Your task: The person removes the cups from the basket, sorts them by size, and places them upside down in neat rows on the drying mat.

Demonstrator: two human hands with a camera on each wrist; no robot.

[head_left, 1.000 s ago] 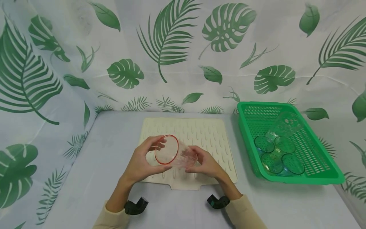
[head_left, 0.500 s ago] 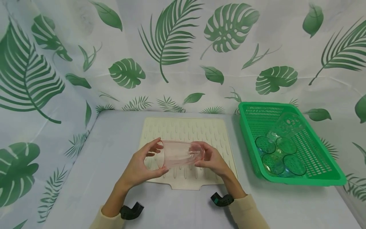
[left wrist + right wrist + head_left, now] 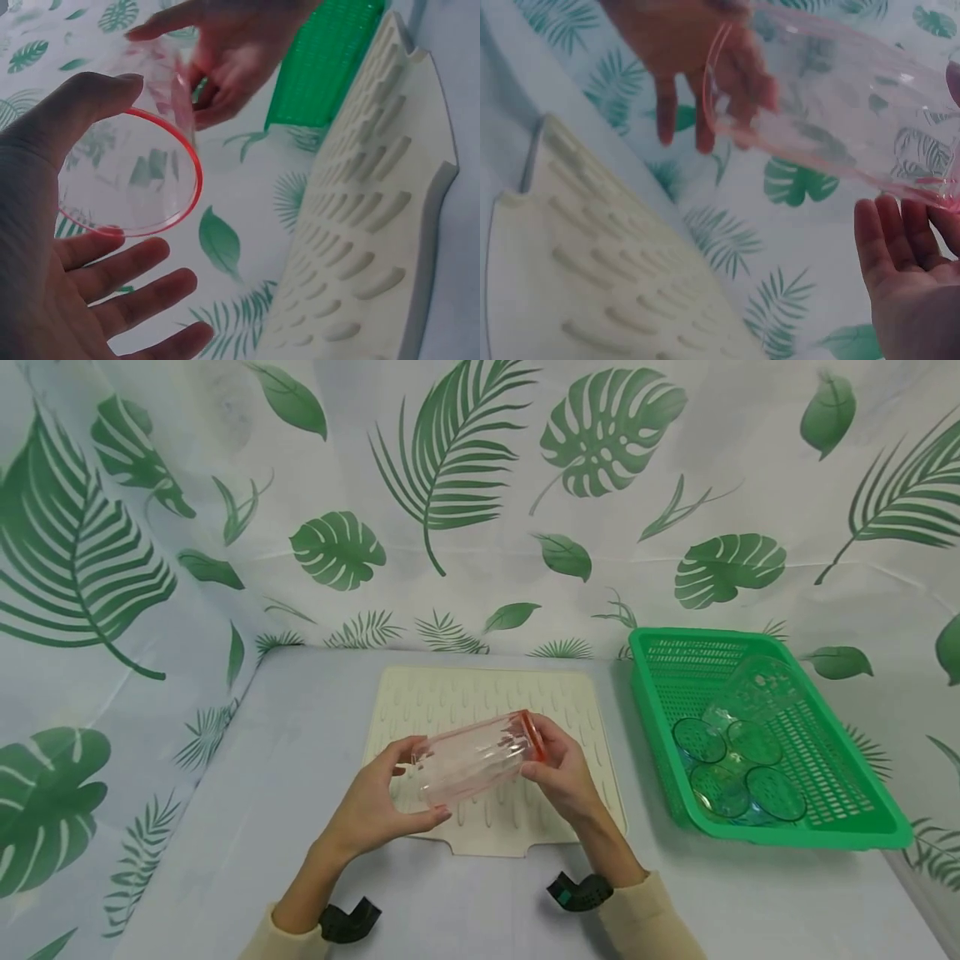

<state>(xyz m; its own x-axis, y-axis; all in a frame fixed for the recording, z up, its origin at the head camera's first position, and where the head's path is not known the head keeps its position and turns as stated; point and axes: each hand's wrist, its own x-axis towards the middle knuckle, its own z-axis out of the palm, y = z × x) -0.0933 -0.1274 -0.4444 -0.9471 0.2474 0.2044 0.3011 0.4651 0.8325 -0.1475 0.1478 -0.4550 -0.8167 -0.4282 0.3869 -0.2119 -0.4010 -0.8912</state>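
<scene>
A clear pinkish drinking glass [image 3: 474,762] lies on its side in the air, held between both hands above a cream ridged mat. My left hand [image 3: 369,806] holds the rim end between thumb and fingertips. In the left wrist view, the glass's red rim [image 3: 196,176] faces that palm, and the other fingers spread loosely below. My right hand [image 3: 567,774] grips the base end, which looks deep red from the head. In the right wrist view, the right hand's fingers [image 3: 885,240] curl under the base. The glass tilts slightly, base end farther from me.
The cream mat [image 3: 487,831] lies mid-table with a tab toward me. To the right stands a green perforated basket [image 3: 795,837]. Several coloured glasses [image 3: 776,793] stand in it, and a clear patterned glass [image 3: 756,687] leans behind them. Leaf-printed cloth hangs behind.
The glass has swung round: its rim first faced me, then it lay level, and now its base end points up and right. Both hands have kept hold of it.
</scene>
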